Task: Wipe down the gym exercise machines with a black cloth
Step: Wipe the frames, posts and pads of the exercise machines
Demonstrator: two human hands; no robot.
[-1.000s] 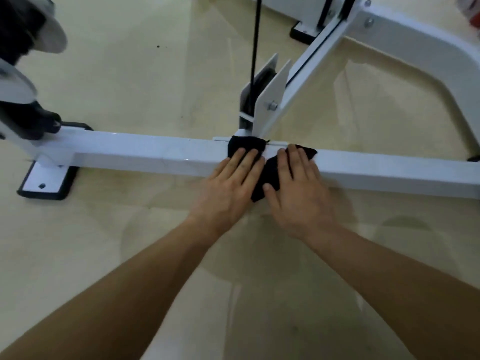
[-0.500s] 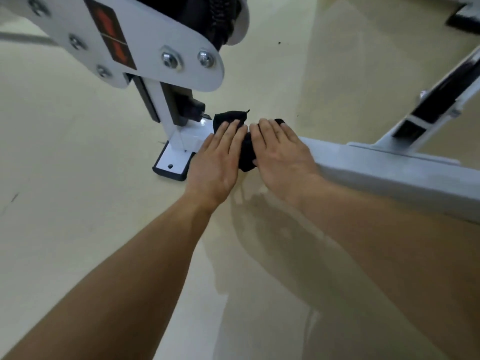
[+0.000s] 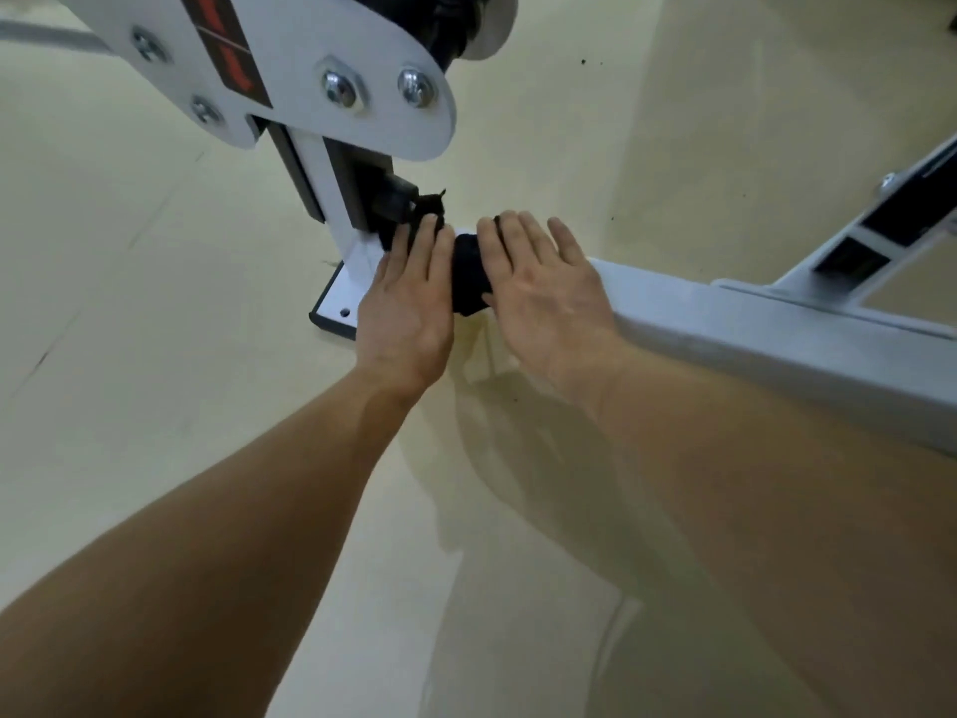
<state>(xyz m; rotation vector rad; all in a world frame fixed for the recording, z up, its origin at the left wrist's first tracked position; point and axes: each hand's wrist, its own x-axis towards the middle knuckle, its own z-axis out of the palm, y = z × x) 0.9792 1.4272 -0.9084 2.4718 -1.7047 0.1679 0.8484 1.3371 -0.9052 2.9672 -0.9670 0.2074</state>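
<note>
Left hand and right hand, fingers flat, have shoved the black cloth along the base bar up against the upright post, so that bar's probably done.

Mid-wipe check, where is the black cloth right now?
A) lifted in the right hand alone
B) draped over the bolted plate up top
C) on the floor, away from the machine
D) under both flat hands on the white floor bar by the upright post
D: left hand and right hand both lie flat on the black cloth, on the white bar beside the upright post.
</note>
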